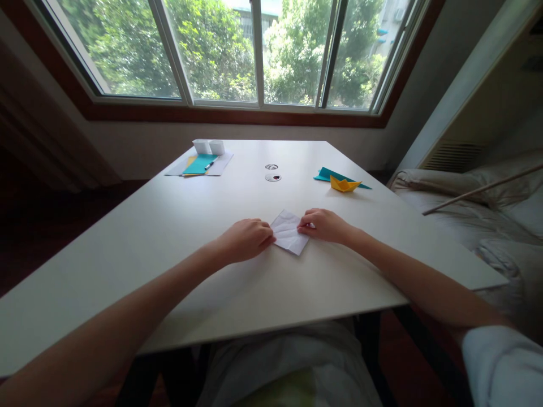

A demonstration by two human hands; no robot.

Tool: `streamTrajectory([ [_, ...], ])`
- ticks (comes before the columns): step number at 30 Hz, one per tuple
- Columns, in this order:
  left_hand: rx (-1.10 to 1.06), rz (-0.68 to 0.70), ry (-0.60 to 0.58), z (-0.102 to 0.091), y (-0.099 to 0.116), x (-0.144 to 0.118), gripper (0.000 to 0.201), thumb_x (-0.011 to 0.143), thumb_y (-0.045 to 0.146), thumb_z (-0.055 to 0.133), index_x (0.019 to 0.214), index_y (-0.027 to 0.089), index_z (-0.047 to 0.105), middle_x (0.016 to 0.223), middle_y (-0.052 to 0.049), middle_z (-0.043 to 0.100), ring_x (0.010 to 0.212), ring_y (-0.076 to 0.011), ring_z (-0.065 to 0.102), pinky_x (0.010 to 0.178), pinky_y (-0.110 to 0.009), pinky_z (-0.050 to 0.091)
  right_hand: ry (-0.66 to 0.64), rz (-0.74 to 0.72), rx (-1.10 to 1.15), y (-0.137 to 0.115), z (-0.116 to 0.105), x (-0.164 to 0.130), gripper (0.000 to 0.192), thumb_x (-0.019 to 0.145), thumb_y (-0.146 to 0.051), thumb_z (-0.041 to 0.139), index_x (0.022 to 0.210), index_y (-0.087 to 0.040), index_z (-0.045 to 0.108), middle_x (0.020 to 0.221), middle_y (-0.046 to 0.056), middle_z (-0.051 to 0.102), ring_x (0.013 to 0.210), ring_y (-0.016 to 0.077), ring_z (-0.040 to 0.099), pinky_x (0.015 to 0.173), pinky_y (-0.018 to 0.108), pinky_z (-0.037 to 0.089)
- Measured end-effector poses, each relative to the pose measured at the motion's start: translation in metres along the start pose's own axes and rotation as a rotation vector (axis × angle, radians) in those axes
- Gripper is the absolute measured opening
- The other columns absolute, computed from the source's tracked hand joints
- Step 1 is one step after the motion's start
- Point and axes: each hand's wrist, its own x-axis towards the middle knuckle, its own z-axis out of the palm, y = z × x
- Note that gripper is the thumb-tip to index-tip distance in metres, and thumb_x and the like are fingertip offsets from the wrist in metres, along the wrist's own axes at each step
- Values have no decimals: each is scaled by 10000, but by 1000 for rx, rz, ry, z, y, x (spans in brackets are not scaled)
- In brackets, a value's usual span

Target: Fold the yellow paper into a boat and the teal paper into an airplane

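Observation:
A small folded white paper [290,232] with crease lines lies on the white table [339,277], turned like a diamond. My left hand [251,238] is closed on its left corner, fingers together. On the opposite side, my right hand [322,224] pinches the right edge between thumb and fingers. The tips of both hands cover small parts of the paper's edges.
Toward the back right stand a yellow paper boat [344,185] and a teal folded paper [326,174]. At the back left are teal sheets [199,164], a marker [209,165] and white containers [216,147]. Two round discs [273,177] sit mid-table.

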Motion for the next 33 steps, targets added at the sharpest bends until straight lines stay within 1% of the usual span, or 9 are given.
streamTrajectory([
  [3, 19, -72, 50, 7, -5, 4, 275, 866, 302, 413, 749, 188, 634, 780, -41, 638, 773, -178, 561, 636, -264, 409, 24, 19, -32, -3, 2, 0, 203, 822, -325, 519, 763, -185, 653, 777, 31, 614, 692, 124, 540, 598, 219, 353],
  [7, -91, -228, 155, 18, -11, 7, 168, 811, 331, 509, 767, 212, 619, 783, -18, 635, 844, -199, 526, 661, -270, 412, 36, 19, -34, -2, 5, 1, 189, 818, -328, 525, 744, -191, 633, 764, 30, 614, 702, 137, 536, 620, 236, 364],
  [10, -149, -330, 181, 24, -16, 9, 194, 773, 374, 550, 817, 203, 629, 796, -30, 635, 857, -219, 514, 720, -306, 418, 49, 38, 26, 6, 11, 4, 190, 787, -352, 569, 889, -205, 633, 883, 51, 628, 853, 187, 537, 735, 288, 395],
  [13, -194, -405, 178, 27, -21, 11, 316, 730, 420, 584, 939, 193, 652, 882, -59, 629, 894, -239, 507, 798, -349, 407, 44, 119, 98, 18, 17, 8, 497, 733, -420, 617, 1165, -189, 532, 1116, 102, 573, 1018, 251, 486, 857, 384, 379],
  [15, -236, -445, 158, 29, -24, 14, 365, 712, 437, 597, 987, 205, 660, 919, -66, 622, 928, -249, 501, 835, -367, 393, 7, 156, 150, 25, 19, 9, 614, 714, -458, 624, 1232, -161, 483, 1163, 128, 544, 1063, 270, 460, 896, 417, 362],
  [18, -302, -467, 122, 30, -26, 17, 340, 703, 436, 603, 967, 235, 680, 908, -56, 621, 930, -245, 506, 854, -375, 385, -56, 145, 262, 30, 17, 10, 642, 687, -476, 641, 1227, -161, 495, 1140, 122, 554, 1062, 253, 469, 884, 391, 389],
  [21, -337, -441, 115, 28, -25, 19, 320, 693, 428, 618, 952, 253, 687, 900, -43, 628, 956, -250, 494, 881, -387, 365, -76, 143, 378, 30, 12, 11, 570, 684, -433, 650, 1176, -171, 534, 1103, 93, 577, 1003, 210, 512, 817, 331, 434],
  [27, -354, -438, 66, 23, -20, 17, 307, 676, 404, 651, 945, 263, 692, 938, -38, 636, 1020, -277, 449, 901, -400, 340, -72, 228, 448, 25, 12, 13, 434, 675, -382, 650, 1039, -155, 584, 905, 49, 613, 745, 137, 541, 683, 276, 444],
  [33, -420, -445, 73, 23, -20, 17, 288, 680, 362, 649, 946, 255, 684, 878, -23, 634, 904, -218, 517, 820, -329, 391, 1, 206, 511, 26, 19, 13, 349, 646, -323, 659, 938, -166, 550, 906, 26, 597, 720, 120, 517, 650, 256, 429],
])
